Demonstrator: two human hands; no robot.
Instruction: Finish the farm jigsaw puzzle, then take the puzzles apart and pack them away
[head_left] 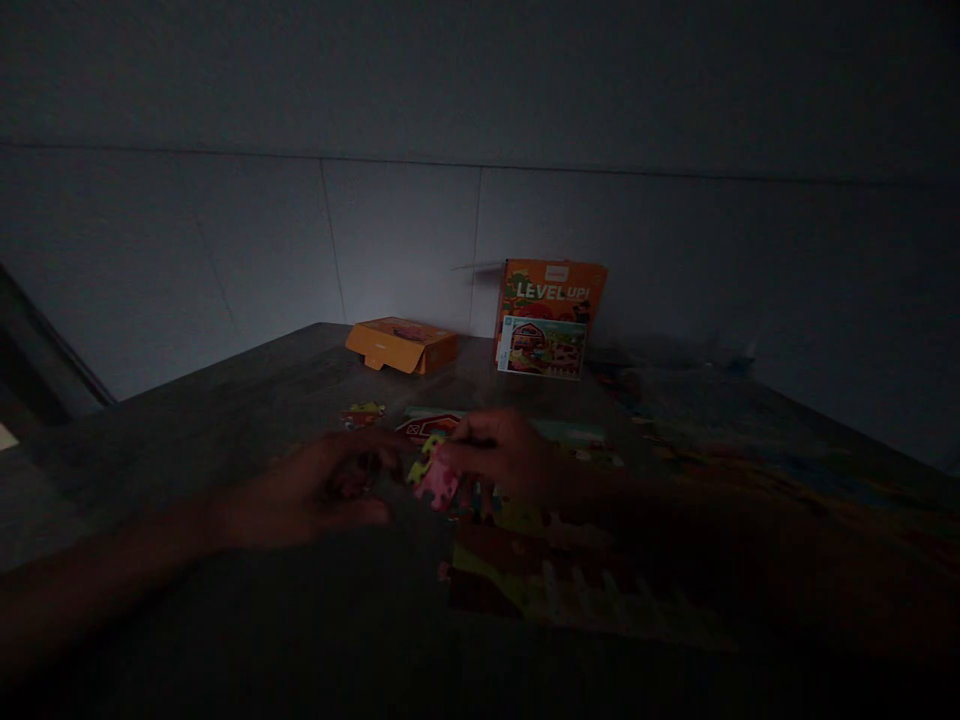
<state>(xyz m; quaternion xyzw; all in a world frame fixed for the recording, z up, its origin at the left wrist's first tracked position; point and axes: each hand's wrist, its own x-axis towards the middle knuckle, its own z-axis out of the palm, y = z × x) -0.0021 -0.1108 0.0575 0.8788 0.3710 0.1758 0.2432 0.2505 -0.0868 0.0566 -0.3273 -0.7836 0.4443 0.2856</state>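
Two hands met mid-table in very dim light. Clock set on the pink-and-green puzzle piece (439, 485), 12 toward the wall. Right hand (510, 455) pinched that piece between thumb and fingertips. Left hand (315, 495) lay at 9 o'clock, thumb and fingers parted around a dark patch; could not tell whether it gripped anything.

Done, by my reading: a sizeable joined section (487, 578) at 4 o'clock, showing a fence and brown ground, plus a red barn portion (421, 425) near 12. Whether those two connected was hidden behind the right hand.

Left over: the pinched piece, not yet seated, and a small colourful cluster (364, 412) at 10–11. Picture likely well along, with its left side lacking pieces. Picture card (544, 348) leaned on an upright orange box (555, 285) at 1; open orange box (405, 345) lay at 11.
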